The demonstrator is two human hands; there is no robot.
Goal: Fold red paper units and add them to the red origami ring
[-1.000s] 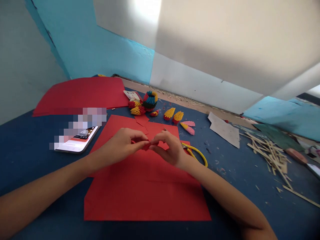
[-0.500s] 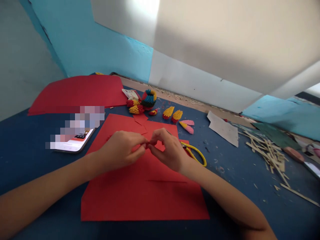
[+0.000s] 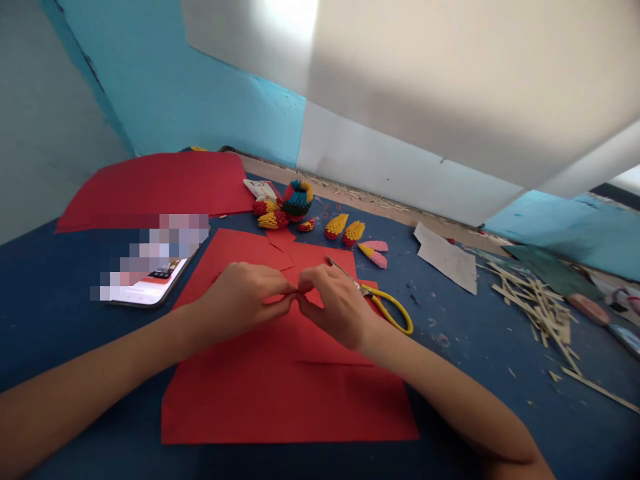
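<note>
Over a large red paper sheet (image 3: 290, 407), my left hand (image 3: 247, 297) and my right hand (image 3: 335, 303) meet tip to tip. Both are closed in a pinch on a small piece of red paper, mostly hidden by the fingertips. Yellow-handled scissors (image 3: 393, 310) lie just beyond my right hand, which covers part of them. Small cut red paper pieces (image 3: 281, 239) rest on the sheet's far part. A smaller red sheet (image 3: 335, 343) lies under my right hand.
At left lie a phone (image 3: 145, 290), partly blurred out, and more red sheets (image 3: 160, 190). Folded-paper models (image 3: 297, 200) and yellow-red folded pieces (image 3: 354, 232) stand at the back. Grey paper (image 3: 447, 260) and thin pale strips (image 3: 543, 313) lie at right, below a wall.
My right hand has shifted slightly, and more of the scissors' blades shows beyond it. Both hands stay pinched together at the same place.
</note>
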